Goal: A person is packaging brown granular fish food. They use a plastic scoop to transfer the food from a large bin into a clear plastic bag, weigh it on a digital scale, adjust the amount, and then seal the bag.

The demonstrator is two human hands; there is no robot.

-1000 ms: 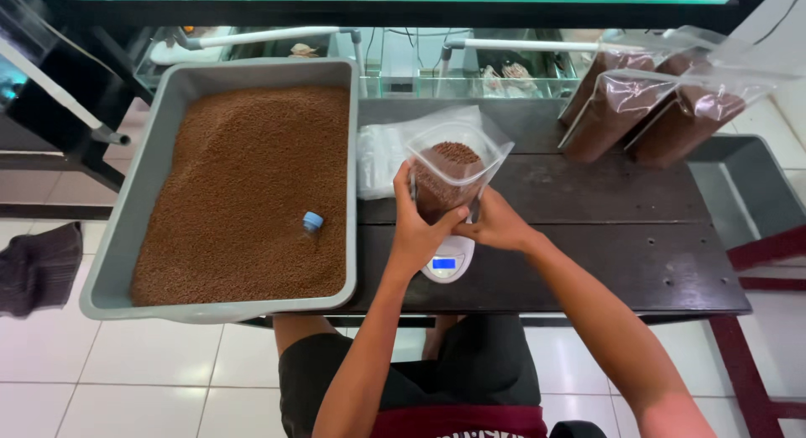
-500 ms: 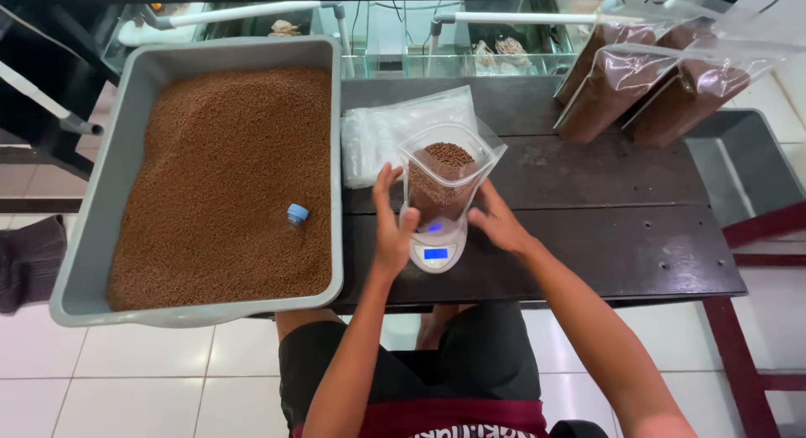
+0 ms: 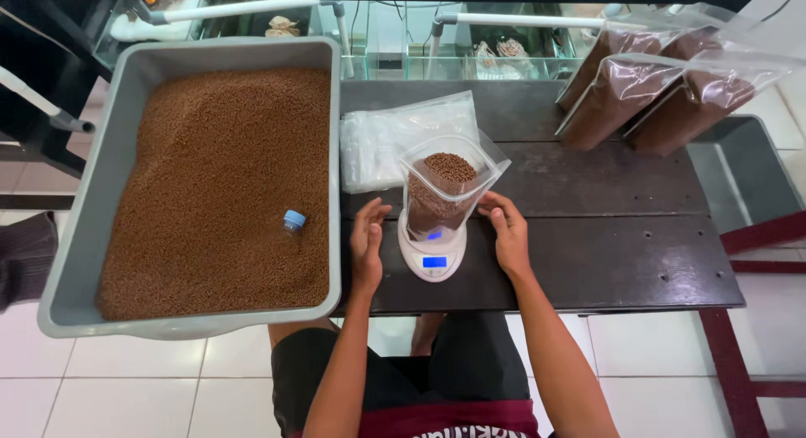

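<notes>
Both hands released: left hand [image 3: 368, 245] and right hand [image 3: 507, 234] now open, fingers loose, flanking pellet bag [image 3: 442, 188] standing alone on scale [image 3: 431, 256].

Open left hand [image 3: 367, 243] and right hand [image 3: 507, 234] flank a pellet-filled bag [image 3: 442, 193] standing on a white scale [image 3: 431, 255]

The dark wooden table [image 3: 604, 236] bears a grey tray [image 3: 109, 194], a scale [image 3: 432, 257] and bags [image 3: 403, 140].

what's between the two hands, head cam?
In the head view, an open clear bag part-filled with brown pellets stands on a small white scale, between the left hand and right hand. Both hands look just off the bag.
</notes>
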